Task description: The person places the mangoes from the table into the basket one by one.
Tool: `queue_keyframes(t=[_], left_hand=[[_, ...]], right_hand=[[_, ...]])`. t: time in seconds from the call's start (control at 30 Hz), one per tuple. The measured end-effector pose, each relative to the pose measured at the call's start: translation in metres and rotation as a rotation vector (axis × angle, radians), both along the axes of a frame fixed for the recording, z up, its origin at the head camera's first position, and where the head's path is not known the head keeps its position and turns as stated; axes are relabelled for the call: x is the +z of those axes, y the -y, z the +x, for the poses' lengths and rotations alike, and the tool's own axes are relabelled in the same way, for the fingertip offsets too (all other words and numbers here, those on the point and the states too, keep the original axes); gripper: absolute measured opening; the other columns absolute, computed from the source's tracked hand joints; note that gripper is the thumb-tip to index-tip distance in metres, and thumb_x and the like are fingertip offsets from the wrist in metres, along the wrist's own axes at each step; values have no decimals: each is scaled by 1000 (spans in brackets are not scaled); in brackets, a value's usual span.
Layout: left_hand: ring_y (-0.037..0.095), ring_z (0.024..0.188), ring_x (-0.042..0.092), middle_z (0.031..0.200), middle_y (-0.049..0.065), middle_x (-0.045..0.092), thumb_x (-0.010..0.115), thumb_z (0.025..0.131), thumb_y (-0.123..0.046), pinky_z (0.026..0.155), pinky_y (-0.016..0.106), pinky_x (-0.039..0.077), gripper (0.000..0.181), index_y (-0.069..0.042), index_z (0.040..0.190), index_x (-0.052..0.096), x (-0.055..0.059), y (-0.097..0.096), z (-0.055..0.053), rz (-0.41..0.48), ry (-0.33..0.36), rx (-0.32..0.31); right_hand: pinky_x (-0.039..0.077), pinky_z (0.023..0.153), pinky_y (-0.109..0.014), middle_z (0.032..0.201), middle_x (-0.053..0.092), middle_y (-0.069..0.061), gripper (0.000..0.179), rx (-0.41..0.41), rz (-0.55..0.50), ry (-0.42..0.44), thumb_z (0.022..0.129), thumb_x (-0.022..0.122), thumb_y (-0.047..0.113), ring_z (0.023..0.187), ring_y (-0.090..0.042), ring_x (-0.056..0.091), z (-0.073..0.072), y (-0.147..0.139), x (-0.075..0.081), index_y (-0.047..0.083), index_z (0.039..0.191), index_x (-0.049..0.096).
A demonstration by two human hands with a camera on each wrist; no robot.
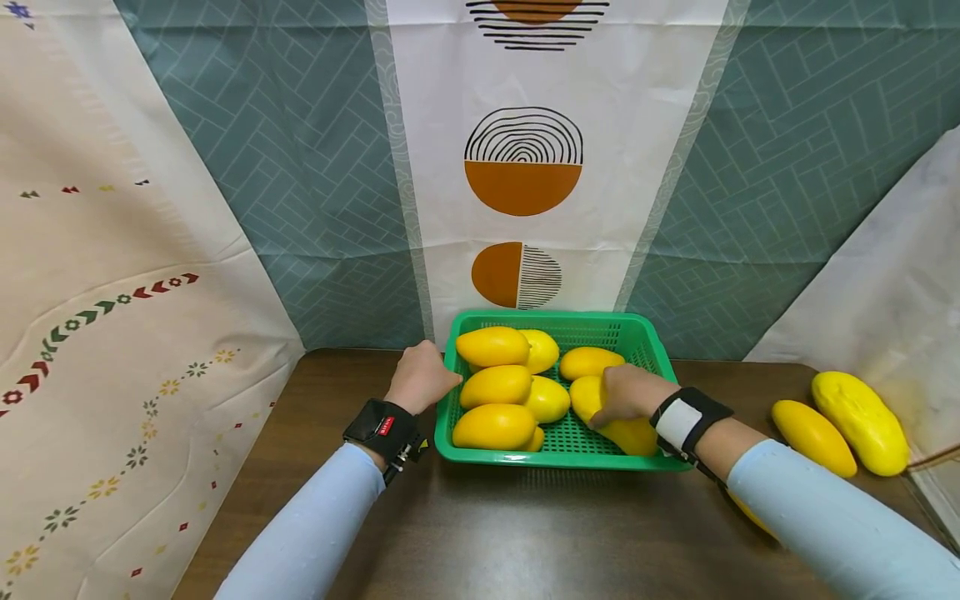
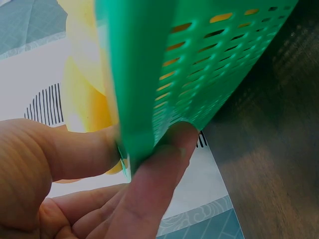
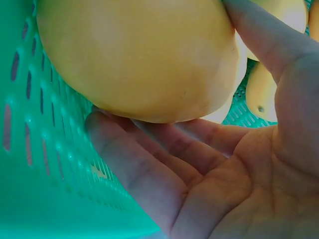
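Observation:
A green perforated plastic basket [image 1: 555, 460] stands on the table against the back wall, holding several yellow mangoes [image 1: 495, 427], mostly piled in its left half. My left hand [image 1: 422, 377] pinches the basket's left rim [image 2: 137, 99] between thumb and fingers, as the left wrist view shows. Inside the right half, my right hand [image 1: 630, 396] grips a large mango [image 3: 139, 59], its fingers [image 3: 144, 169] curled underneath and its thumb along the side. In the head view that hand partly covers this mango. Another mango [image 1: 588, 362] lies just behind it.
On the dark wooden table [image 1: 525, 533], a loose mango [image 1: 813, 437] and a longer, bumpy yellow fruit [image 1: 858, 421] lie at the far right. Part of another yellow fruit [image 1: 752, 512] shows beneath my right forearm. A patterned cloth [image 1: 525, 283] hangs behind the basket.

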State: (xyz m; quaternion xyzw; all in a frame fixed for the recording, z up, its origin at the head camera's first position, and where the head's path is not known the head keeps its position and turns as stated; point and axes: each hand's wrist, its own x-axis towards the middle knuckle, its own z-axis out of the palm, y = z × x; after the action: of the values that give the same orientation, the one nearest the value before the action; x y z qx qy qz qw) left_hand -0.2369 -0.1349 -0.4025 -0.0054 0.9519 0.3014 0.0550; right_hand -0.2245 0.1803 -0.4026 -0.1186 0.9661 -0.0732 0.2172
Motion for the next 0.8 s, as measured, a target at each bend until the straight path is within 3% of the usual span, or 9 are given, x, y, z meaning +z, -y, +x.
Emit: queue_keyframes(t=[0.2,0.3,0.43,0.63,0.8], left_hand=[[19,49,54,60,7,51,73,78,-24,44,25,45,27,-3,70,58,1,-1,0,7,3,-4],[19,49,54,60,7,51,73,77,-24,44,25,45,27,-3,69,58,1,-1,1,6,3,-3],[18,49,54,60,7,51,73,77,-25,44,25,46,28,-3,69,58,1,-1,1,1,4,0],[18,48,54,59,7,52,74,77,-26,44,25,45,28,-3,70,59,1,-1,1,-6,4,4],[18,48,54,60,7,53,74,77,-26,44,25,46,28,-3,71,59,0,-1,1,-11,3,5]], right_hand=[[44,67,-35,88,53,-7,72,-11,-20,15,71,74,50,77,-22,49,-1,-4,2,-3,113,51],[46,76,-39,107,56,-15,82,-9,-47,10,74,72,52,92,-26,53,-3,-8,9,-6,126,45],[44,85,-46,129,46,-24,94,-24,-80,-24,76,68,57,113,-35,48,-3,-16,27,-8,136,36],[45,81,-48,126,48,-26,86,-59,-107,-157,80,62,59,112,-41,47,1,-41,50,-6,132,43],[45,79,-52,124,48,-30,86,-135,-132,-230,80,59,62,107,-42,49,7,-73,55,-8,129,45]])
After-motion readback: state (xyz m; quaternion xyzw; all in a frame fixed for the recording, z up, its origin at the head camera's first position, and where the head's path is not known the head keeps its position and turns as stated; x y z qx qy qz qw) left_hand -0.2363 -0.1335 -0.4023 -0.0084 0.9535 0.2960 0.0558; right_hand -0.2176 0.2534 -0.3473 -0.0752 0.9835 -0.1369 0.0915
